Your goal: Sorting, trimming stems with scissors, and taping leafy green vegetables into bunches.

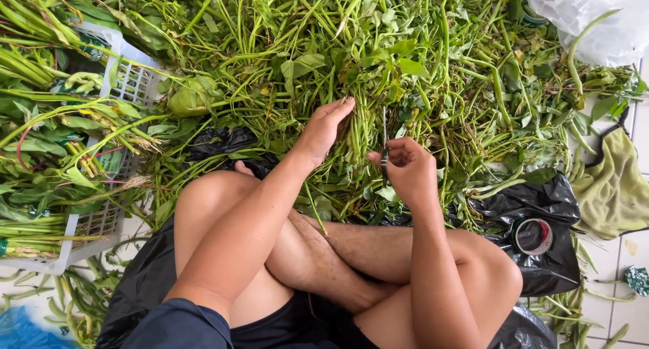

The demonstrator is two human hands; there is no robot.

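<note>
Legs crossed on black plastic sheeting (541, 261), and just past the knees the right hand (405, 170) has its fingers pinched together on a thin dark band (384, 153) standing upright against the stems. Beside it, the left hand (324, 129) lies with fingers together, flat against a bunch of green stems (362, 126) in the big leafy heap (378, 58). Off left, a white basket (118, 85) holds tied bundles; far right, a green cloth (612, 187).

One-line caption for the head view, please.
Seated cross-legged, left hand presses a bundle of green stems; right hand pinches a thin dark tie.
</note>
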